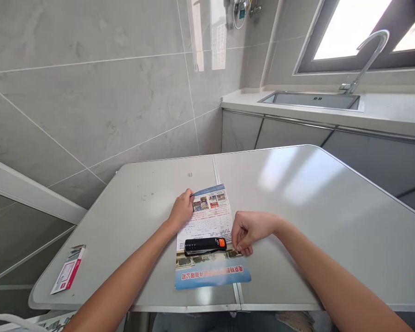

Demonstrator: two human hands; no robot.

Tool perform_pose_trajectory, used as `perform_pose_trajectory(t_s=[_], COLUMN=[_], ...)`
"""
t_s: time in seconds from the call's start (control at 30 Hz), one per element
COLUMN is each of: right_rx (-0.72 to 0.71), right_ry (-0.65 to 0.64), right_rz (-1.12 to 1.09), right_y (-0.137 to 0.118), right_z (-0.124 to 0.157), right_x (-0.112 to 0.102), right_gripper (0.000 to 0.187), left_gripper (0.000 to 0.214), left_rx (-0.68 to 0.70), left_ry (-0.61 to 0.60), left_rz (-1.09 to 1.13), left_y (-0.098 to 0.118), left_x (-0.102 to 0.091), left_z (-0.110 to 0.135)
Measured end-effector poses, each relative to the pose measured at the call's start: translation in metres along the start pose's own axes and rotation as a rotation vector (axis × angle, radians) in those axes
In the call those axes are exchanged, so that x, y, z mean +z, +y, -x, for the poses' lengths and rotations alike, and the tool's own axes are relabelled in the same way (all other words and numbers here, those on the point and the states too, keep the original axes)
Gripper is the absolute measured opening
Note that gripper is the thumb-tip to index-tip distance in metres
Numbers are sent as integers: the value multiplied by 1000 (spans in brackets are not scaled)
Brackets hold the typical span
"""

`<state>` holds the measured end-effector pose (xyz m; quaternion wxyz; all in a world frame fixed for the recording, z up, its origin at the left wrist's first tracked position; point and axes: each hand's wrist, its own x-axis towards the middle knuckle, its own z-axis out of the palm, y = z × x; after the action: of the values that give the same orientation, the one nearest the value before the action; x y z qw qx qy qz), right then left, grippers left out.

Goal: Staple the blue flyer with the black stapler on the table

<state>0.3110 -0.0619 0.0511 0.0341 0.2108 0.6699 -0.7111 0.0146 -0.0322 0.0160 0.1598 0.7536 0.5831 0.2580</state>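
Note:
A printed leaflet (207, 221) with a blue band at each end lies on the table, its text upside down to me. Across its lower half rests a black stapler (204, 245) with an orange patch at its right end. My left hand (183, 207) is closed on the leaflet's upper left edge, thumb and fingers pinched together. At the lower right edge, my right hand (247, 233) has its fingers curled, and its fingertips pinch the leaflet's margin just right of the stapler. Neither hand touches the stapler.
The folding table (287, 184) has a seam down its middle. A red-and-white packet (69, 272) lies near its left edge, and small bits (190, 174) lie farther back. Beyond stand a counter (242, 97) with a sink (307, 99) and a tap (370, 60).

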Motion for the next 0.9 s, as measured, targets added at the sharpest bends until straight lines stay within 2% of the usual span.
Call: perform_pose_trajectory(t_s=[0.23,0.3,0.37,0.4,0.43,0.47,0.53,0.57,0.6,0.7,0.83,0.9], right_rx=[151,204,213,175,104,5,-216,-314,-398,-524,-481,-459], right_ry=[-93,-114,-99,-29,106,297,710,843,906,845,739,709], right_rz=[-108,-77,29,109,196,284,441,511,580,736,841,908], right_y=[18,19,15,13,10,8,4,4,3,4,5,6], right_z=[22,31,38,41,41,40,34,29,24,9,-2,-4], right_x=[-21,-27,-30,-29,-27,-24,-12,-4,4,28,46,49], right_gripper=[56,56,54,51,46,41,38,37,34,22,45,37], left_gripper=[16,14,16,22,26,26,19,20,22,29,27,26], left_rx=[66,100,125,137,148,168,217,232,244,302,370,360], left_ry=[-30,9,102,150,191,200,146,97,53,-43,-100,-102], left_rz=[-55,-107,-177,-198,-203,-184,-86,-23,29,78,-5,-57], left_y=[31,37,42,44,46,47,46,44,41,29,17,17], left_x=[28,36,39,38,36,32,21,15,10,2,6,10], left_z=[-28,-30,-29,-26,-23,-18,-7,-1,5,20,26,25])
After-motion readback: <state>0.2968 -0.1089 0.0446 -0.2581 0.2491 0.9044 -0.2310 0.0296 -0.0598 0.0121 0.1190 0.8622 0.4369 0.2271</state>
